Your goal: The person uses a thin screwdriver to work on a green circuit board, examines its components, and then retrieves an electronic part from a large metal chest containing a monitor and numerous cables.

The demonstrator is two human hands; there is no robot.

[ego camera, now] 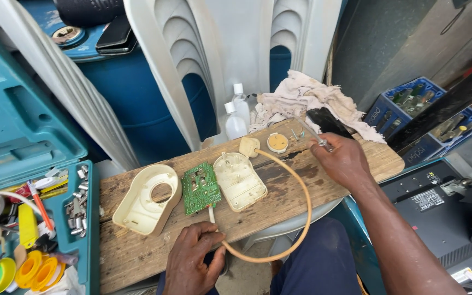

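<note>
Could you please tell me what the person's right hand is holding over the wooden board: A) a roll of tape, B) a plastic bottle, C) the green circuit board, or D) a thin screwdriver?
D: the right hand grips a thin screwdriver by its handle, its shaft pointing toward the small screws on the wooden board.

Left hand curled low near the body, right hand reaching forward, fingers pinched shut, forearm extended
</note>
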